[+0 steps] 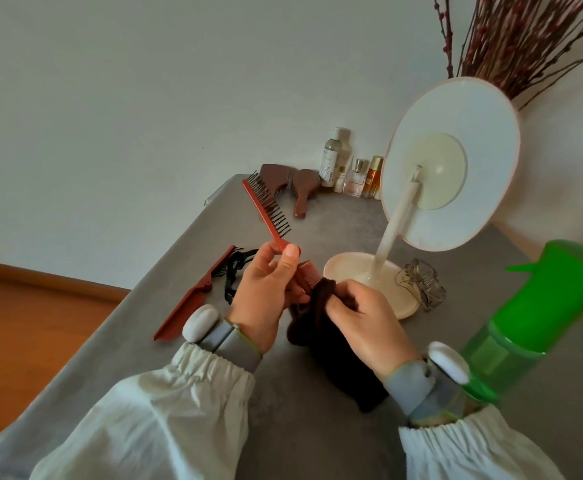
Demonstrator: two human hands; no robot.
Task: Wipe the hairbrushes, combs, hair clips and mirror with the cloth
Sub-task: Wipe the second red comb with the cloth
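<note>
My left hand grips a red folding comb-brush near its hinge, its black bristles pointing right above the table. My right hand holds a dark brown cloth bunched against the comb's fine-toothed end. A second red folding comb lies to the left beside a black hair clip. Two brown wooden brushes lie at the far end. The round white mirror stands on its base with its back towards me. A clear claw clip rests by the base.
A green spray bottle stands close at the right. Several cosmetic bottles line the wall at the far edge of the grey table. Dried red branches rise behind the mirror. Wooden floor lies left of the table.
</note>
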